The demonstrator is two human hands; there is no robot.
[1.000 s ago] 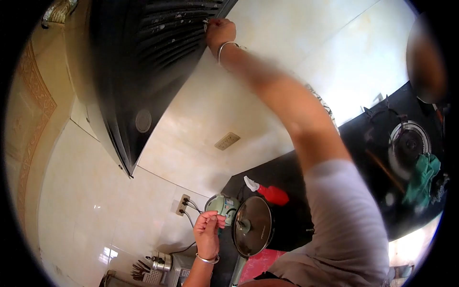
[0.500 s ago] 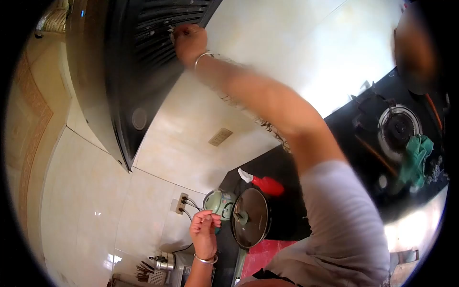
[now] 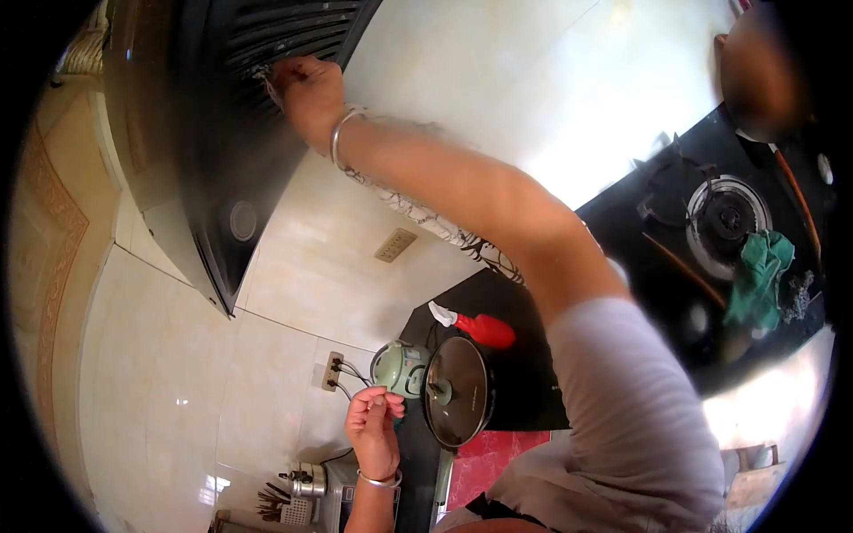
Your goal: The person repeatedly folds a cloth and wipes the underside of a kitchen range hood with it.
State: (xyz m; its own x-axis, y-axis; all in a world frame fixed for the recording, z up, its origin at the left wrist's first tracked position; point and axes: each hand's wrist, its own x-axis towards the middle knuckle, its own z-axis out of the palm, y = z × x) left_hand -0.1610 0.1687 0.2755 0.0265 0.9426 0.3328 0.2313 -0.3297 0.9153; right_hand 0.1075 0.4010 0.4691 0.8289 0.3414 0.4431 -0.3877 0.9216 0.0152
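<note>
My right hand (image 3: 309,98) is raised to the dark slatted underside of a range hood (image 3: 200,133). Its fingers are closed on a silvery, tangled scrubber (image 3: 263,75) that touches the slats. A bracelet circles that wrist, and a patterned strip (image 3: 426,218) shows along the forearm. Lower down, my left hand (image 3: 375,433) is held up with its fingers curled in and thumb near them, nothing visible between them. It is in front of a green rice cooker (image 3: 398,366), to the left of a pan with a glass lid (image 3: 458,393).
A red spray bottle (image 3: 485,330) lies on the black counter. At the right are a gas burner (image 3: 729,213), a green cloth (image 3: 761,271) and a blurred round object (image 3: 762,71). A socket with plugs (image 3: 332,371), a steel pot (image 3: 307,480) and utensils stand lower left.
My right hand has moved left and slightly down across the hood slats with the scrubber. My left hand keeps nearly the same pose. The whole view has shifted a little.
</note>
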